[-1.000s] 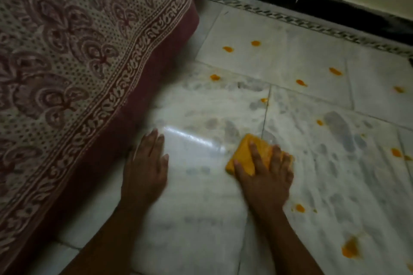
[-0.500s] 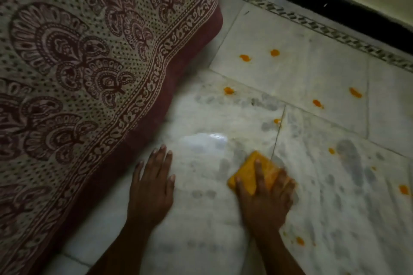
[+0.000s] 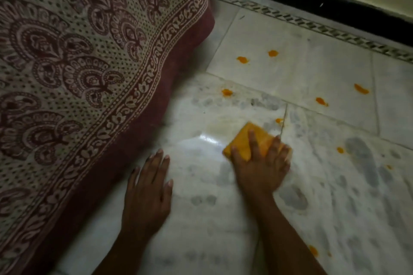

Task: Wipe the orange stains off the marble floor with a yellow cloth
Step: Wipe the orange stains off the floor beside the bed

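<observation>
Bedspread (image 3: 89,73) drapes to marble floor (image 3: 290,73) at 9 o'clock. Left hand (image 3: 147,194) flat, fingers spread, holding nothing; likely bracing body weight. Right hand (image 3: 260,167) presses yellow cloth (image 3: 248,140) flat under splayed fingers, mid-frame. Nearest orange stain (image 3: 279,120) at cloth's 1 o'clock; others (image 3: 242,59) at 12

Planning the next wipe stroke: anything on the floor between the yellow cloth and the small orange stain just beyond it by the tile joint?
Nothing visible: bare marble floor separates the folded yellow cloth, under the right hand, from the small orange stain.
</observation>
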Tool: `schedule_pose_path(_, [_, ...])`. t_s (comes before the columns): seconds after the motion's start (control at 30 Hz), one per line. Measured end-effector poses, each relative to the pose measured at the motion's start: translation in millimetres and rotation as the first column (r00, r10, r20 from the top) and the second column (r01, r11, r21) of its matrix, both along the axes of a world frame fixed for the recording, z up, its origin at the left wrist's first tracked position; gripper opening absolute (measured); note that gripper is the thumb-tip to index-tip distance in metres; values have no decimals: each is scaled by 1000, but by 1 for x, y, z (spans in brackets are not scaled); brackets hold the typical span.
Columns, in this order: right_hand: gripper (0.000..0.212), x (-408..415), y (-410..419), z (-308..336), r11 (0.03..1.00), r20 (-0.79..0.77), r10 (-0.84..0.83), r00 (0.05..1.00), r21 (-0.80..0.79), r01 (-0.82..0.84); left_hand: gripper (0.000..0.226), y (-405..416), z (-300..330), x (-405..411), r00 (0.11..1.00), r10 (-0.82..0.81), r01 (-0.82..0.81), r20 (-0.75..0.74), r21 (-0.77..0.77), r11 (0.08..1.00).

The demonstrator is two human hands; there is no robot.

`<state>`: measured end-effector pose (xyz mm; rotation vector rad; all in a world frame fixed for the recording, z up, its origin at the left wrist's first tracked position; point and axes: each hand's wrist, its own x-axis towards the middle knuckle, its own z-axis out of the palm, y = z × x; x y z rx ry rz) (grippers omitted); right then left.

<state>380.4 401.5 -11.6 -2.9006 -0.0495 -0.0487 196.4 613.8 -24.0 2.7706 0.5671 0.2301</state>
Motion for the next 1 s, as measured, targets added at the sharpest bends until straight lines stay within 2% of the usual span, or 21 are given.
schedule_pose_path(0.07, [81,35,49,2,984,-108,-151,983,78,159,62,-1,-5,-1,1000,17,-17,7,16,1000])
schedule_pose_path(0.1, [79,42,72,0,979,-126,-171,977,89,183,62,-2,-6,-2,1000,16,-16,6,24,1000])
schedule_pose_path(0.13, [78,41,90,1,985,-102,-130,986,96,140,63,0,-5,-1,1000,13,-13,4,30,999])
schedule_pose_path(0.2, [76,9,92,-7,995,45,77,996,67,-80,62,1,-5,-1,1000,4,-4,-11,26,1000])
schedule_pose_path(0.27, [77,-33,56,-6,951,105,304,947,21,-308,62,-1,-2,-3,1000,7,-6,-25,32,999])
schedule_pose_path(0.3, [77,-45,35,-3,930,103,362,927,22,-366,62,-1,-1,-3,1000,1,-1,-27,33,999])
schedule_pose_path(0.33, [79,-50,17,-5,936,98,350,932,10,-353,62,-2,0,-3,1000,-7,7,-26,27,1000])
schedule_pose_path(0.4, [81,-32,6,-5,982,84,188,979,1,-189,61,0,2,-1,1000,-12,12,-7,25,1000])
schedule_pose_path(0.47, [82,3,33,-1,996,25,63,998,58,-64,60,-1,1,0,1000,-4,4,-9,25,1000])
schedule_pose_path(0.5, [84,19,54,-2,994,-57,49,997,98,-43,60,-3,1,0,1000,-2,3,-4,32,999])
schedule_pose_path(0.57, [85,35,99,-3,995,-122,51,991,95,-40,60,-4,2,-1,1000,2,-2,-6,40,999])
schedule_pose_path(0.63, [81,28,115,-5,988,6,134,991,75,-134,60,-1,2,1,1000,-3,3,-16,50,999])
schedule_pose_path(0.7, [77,4,90,-9,957,107,271,957,78,-280,60,-1,5,2,999,7,-6,-35,31,1000])
schedule_pose_path(0.77, [78,-14,57,-7,954,145,288,947,41,-297,61,-4,6,1,999,8,-7,-37,25,1000])
schedule_pose_path(0.87, [83,6,71,-7,996,107,31,994,84,-40,58,4,10,7,999,-46,45,-25,-21,999])
schedule_pose_path(0.9, [85,18,97,-3,994,30,-12,999,108,9,57,9,5,15,999,-42,42,14,-45,998])
schedule_pose_path(0.93, [85,29,128,0,994,-54,12,998,111,-5,56,14,1,24,999,0,4,52,-59,998])
schedule_pose_path(1.0, [78,47,183,2,978,-143,182,973,130,-164,60,26,4,43,993,96,-90,65,-84,992])
